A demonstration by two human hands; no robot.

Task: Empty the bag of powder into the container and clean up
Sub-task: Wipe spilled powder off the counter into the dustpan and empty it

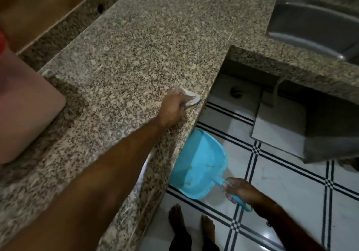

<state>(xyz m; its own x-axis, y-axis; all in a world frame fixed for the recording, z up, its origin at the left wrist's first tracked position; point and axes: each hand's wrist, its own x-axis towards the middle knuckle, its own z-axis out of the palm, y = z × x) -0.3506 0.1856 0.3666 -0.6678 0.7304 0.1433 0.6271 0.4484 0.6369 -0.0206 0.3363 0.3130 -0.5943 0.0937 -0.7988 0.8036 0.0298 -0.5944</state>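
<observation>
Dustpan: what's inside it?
A few tan crumbs lie in the dustpan, which the right hand holds by its handle. Its left part is hidden under the counter edge.

I count two hands in my feed: one left hand (173, 108) and one right hand (240, 191). There is one white cloth (191, 97) and one blue dustpan (200, 163) with a single handle; the crumbs in it are too small for me to number. I see one granite countertop (145, 37), one steel sink (314, 27), one white hose (275, 91), one floor drain (236, 92) and one loose white tile (277, 126). Two bare feet show, a left foot (175, 217) and a right foot (207, 225). One pale pink object (25, 114) sits at my left edge, too blurred to name
</observation>
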